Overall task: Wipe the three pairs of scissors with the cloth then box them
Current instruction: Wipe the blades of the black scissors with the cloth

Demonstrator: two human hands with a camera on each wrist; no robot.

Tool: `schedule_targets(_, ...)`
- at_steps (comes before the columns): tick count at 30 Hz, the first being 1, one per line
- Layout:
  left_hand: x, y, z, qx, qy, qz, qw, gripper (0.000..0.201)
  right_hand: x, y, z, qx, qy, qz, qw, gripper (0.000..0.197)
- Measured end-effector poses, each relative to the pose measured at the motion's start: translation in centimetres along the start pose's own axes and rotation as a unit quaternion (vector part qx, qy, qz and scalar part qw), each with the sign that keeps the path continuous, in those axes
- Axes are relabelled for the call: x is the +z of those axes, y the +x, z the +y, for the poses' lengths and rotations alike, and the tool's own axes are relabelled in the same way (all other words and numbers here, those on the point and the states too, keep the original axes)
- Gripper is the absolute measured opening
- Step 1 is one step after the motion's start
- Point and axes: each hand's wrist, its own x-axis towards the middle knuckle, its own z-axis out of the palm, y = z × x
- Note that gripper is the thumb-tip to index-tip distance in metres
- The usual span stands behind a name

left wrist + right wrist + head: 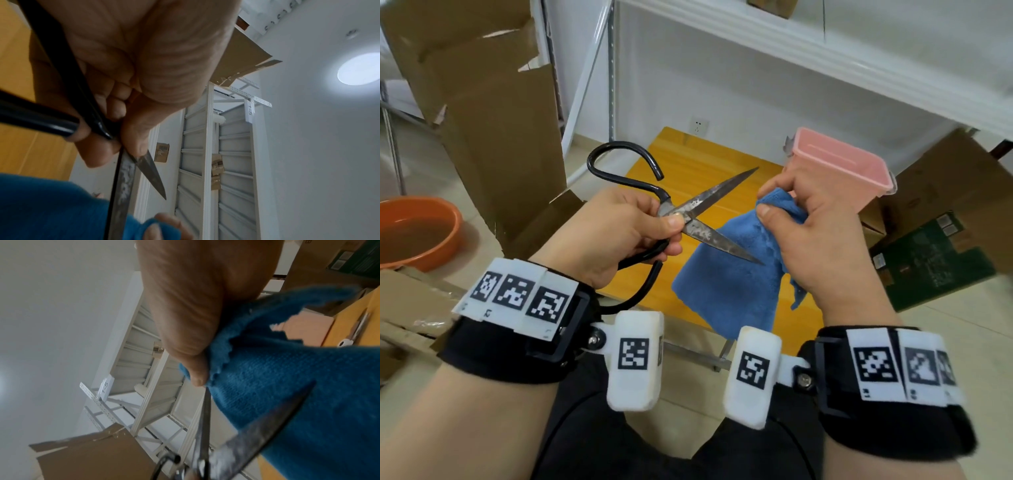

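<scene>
The left hand [616, 233] grips the open black-handled scissors [688, 212] at the pivot, blades pointing right; the right hand [811, 226] pinches the blue cloth [732, 284] beside the far blade's tip.

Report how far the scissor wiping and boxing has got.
Nothing visibly boxed in the pink box. In hand: left hand holds the black-handled scissors open; right hand grips the blue cloth beside the stained blades. Another pair of scissors waits on the table.
</scene>
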Motion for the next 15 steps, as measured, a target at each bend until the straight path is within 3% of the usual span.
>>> schedule_targets(6, 0.6, 0.3, -0.1, 0.010, 0.062, 0.010, 0.998, 0.016, 0.1, 0.1, 0.0, 0.024, 0.014, 0.016, 0.999, 0.007)
schedule_targets(10, 1.2, 0.5, -0.2, 0.008, 0.078, 0.021, 0.997, 0.020, 0.1, 0.1, -0.1, 0.047, -0.022, 0.048, 0.997, 0.024)
schedule_targets(15, 2.1, 0.5, -0.1, 0.010, 0.096, 0.021, 0.995, 0.015, 1.7, -0.1, -0.6, 0.002, -0.109, 0.066, 0.992, 0.012)
